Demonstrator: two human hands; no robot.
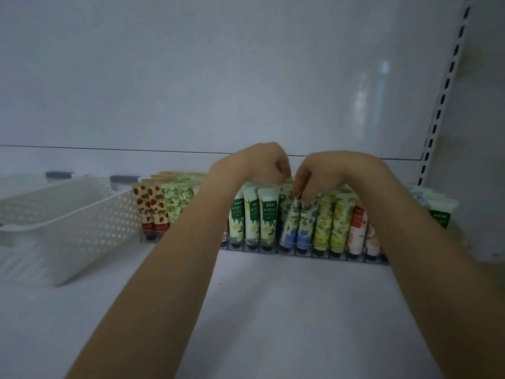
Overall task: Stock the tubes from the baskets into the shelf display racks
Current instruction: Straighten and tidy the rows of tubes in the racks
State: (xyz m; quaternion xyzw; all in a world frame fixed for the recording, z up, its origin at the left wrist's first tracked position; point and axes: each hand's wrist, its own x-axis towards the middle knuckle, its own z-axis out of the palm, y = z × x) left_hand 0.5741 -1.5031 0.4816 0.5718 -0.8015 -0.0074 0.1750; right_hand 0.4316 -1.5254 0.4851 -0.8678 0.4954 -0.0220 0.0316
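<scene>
A black wire display rack (300,253) runs along the back of the white shelf, filled with upright tubes in rows: strawberry print (150,206), green leaf print (175,201), white with green labels (252,214), blue flower print (304,222), yellow lemon print (332,222), pink (358,231). Both my hands reach over the rack's middle. My right hand (319,173) pinches the top of a tilted blue flower tube (292,220). My left hand (262,162) has its fingers curled at the tops of the tubes just left of it; what it holds is hidden.
A white perforated plastic basket (82,222) lies tipped on the shelf at the left, beside the rack. More white and green tubes (440,212) stand at the far right. A slotted shelf upright (442,99) rises at the right. The shelf front is bare white.
</scene>
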